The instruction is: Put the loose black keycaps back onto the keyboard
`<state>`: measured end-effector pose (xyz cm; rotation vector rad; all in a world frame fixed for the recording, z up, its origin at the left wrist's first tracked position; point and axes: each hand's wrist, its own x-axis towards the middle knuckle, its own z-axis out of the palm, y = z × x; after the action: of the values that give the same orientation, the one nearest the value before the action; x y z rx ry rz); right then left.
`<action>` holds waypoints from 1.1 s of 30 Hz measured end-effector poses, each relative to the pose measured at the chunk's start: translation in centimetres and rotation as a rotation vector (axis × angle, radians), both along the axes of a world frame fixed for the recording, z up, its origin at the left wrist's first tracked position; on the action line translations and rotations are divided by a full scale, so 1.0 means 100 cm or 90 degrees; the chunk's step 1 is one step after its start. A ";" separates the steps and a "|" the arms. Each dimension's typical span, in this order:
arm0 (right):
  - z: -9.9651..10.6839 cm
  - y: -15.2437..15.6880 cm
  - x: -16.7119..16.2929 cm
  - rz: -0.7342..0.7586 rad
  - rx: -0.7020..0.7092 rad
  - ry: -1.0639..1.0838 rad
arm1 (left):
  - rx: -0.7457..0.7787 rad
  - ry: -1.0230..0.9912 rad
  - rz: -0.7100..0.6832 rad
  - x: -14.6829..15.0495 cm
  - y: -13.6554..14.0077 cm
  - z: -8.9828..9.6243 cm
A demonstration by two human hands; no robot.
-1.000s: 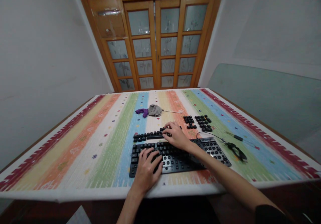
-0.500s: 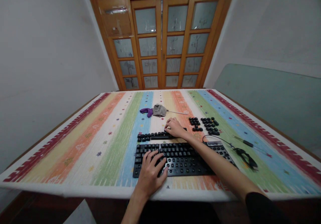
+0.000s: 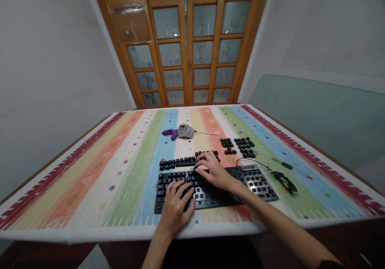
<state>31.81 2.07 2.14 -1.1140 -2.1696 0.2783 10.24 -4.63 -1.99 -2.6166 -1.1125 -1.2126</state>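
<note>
A black keyboard point(image 3: 210, 202) lies near the table's front edge, with keycaps on part of it and bare switch positions on the rest. My left hand point(image 3: 177, 206) rests on its left part, palm down, fingers spread, gripping nothing. Over the keyboard's upper edge, my right hand point(image 3: 214, 172) has thumb and index finger pinched on a small dark keycap, mostly covered by the fingertips. Just behind the keyboard, loose black keycaps and a long spacebar point(image 3: 185, 164) lie in rows, partly hidden by my right hand.
More loose keycaps point(image 3: 226, 143) sit in groups to the right. A screwdriver point(image 3: 282, 163) and a coiled black cable point(image 3: 285, 184) lie at the right. Farther back is a grey cloth point(image 3: 185, 131) with a purple piece point(image 3: 170, 134) and a thin rod point(image 3: 207, 133). Striped cloth covers the table.
My right hand has drawn back from the loose keycap rows toward the keyboard, pinching a keycap. My left hand stays on the keyboard's left part. The whole view has shifted slightly.
</note>
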 end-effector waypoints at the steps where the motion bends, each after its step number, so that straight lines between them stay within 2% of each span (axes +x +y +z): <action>1: -0.001 -0.010 -0.001 0.012 0.001 0.003 | 0.001 0.000 -0.001 0.000 0.000 0.000; 5: -0.008 -0.039 0.000 0.052 0.017 0.004 | 0.003 0.004 0.001 -0.001 0.000 -0.001; 9: -0.016 -0.050 0.000 0.069 0.030 0.000 | 0.011 0.009 -0.001 0.000 0.000 -0.001; 17: -0.025 -0.056 -0.007 0.044 0.065 -0.033 | 0.026 0.014 -0.004 0.000 0.002 0.002; 26: -0.023 -0.056 -0.011 0.030 0.084 -0.088 | 0.006 -0.008 -0.014 0.009 0.008 0.009; 30: -0.020 -0.056 -0.010 0.031 0.100 -0.073 | -0.013 -0.026 -0.016 0.013 0.012 0.010; 33: -0.021 -0.055 -0.009 0.042 0.081 -0.041 | -0.023 -0.032 -0.019 0.014 0.014 0.010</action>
<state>30.94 -3.41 0.05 -0.9936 -2.2505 0.1329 11.65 -3.18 -0.98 -2.6520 -1.1174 -1.2833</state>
